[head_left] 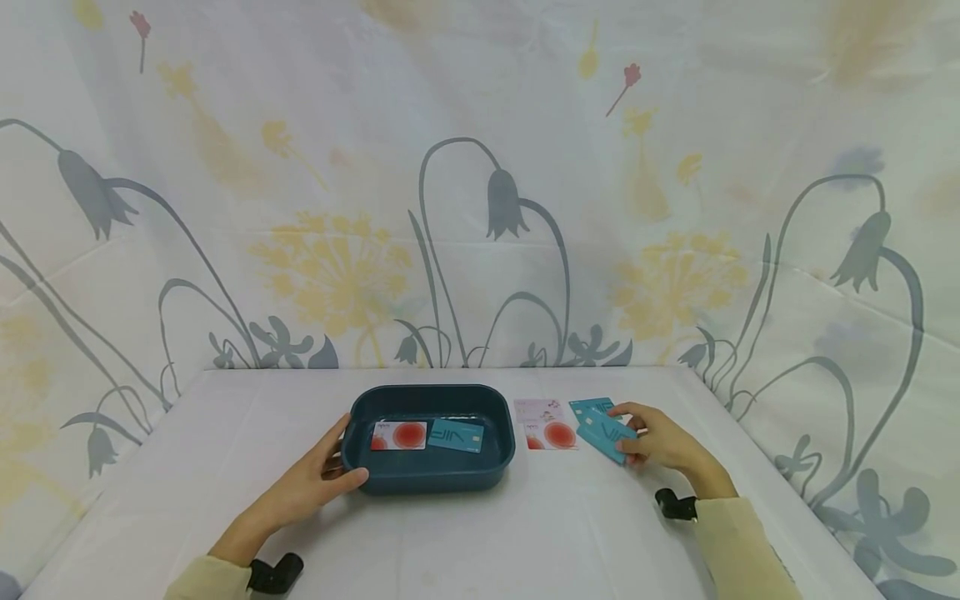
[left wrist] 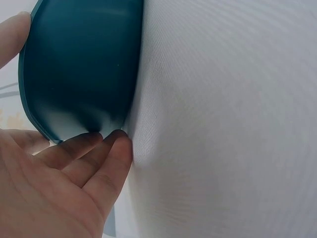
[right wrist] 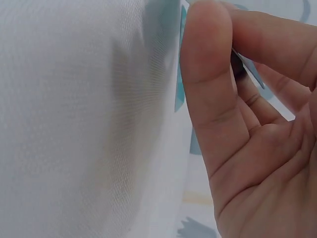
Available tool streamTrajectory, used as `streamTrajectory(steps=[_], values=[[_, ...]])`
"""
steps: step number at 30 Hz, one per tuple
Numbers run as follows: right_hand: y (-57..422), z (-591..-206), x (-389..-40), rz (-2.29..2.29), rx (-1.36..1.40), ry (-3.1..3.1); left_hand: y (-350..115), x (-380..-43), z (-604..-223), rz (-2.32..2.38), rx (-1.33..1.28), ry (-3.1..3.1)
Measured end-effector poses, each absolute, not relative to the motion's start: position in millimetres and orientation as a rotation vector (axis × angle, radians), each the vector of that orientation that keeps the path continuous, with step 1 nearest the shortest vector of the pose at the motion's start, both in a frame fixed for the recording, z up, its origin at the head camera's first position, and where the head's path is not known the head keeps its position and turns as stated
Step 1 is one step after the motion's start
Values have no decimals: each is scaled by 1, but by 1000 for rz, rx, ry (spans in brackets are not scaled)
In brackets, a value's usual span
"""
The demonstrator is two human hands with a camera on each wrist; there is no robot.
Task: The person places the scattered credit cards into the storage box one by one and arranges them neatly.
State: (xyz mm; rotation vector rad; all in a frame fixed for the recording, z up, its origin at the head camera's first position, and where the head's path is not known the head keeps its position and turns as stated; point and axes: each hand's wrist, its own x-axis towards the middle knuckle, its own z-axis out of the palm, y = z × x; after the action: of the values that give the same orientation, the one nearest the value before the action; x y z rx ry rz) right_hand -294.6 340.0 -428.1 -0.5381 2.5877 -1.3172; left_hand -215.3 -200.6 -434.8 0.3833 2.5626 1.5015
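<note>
A dark teal plastic tub (head_left: 427,482) stands on the table with a red-and-white card (head_left: 399,436) and a blue card (head_left: 456,436) lying inside. My left hand (head_left: 318,475) holds its left end, thumb and fingers spread around the corner; the left wrist view has the fingertips (left wrist: 119,144) against the tub wall (left wrist: 81,64), low by the tabletop. To the tub's right, my right hand (head_left: 660,442) pinches a blue card (head_left: 606,433) between thumb and fingers. Another blue card (head_left: 588,407) lies partly beneath it. In the right wrist view the thumb (right wrist: 210,74) covers much of the grip.
A pale pink card (head_left: 538,409) and a red-and-white card (head_left: 551,435) lie between the tub and the right hand. White cloth covers the table (head_left: 480,550). Behind it hangs a flower-printed curtain (head_left: 480,275). Each wrist wears a black device (head_left: 277,573).
</note>
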Motion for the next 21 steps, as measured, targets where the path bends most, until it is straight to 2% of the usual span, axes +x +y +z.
streamTrajectory(steps=[21], values=[[323, -420, -296, -1477, -621, 2514, -200, -215, -433, 1519, 394, 2551]])
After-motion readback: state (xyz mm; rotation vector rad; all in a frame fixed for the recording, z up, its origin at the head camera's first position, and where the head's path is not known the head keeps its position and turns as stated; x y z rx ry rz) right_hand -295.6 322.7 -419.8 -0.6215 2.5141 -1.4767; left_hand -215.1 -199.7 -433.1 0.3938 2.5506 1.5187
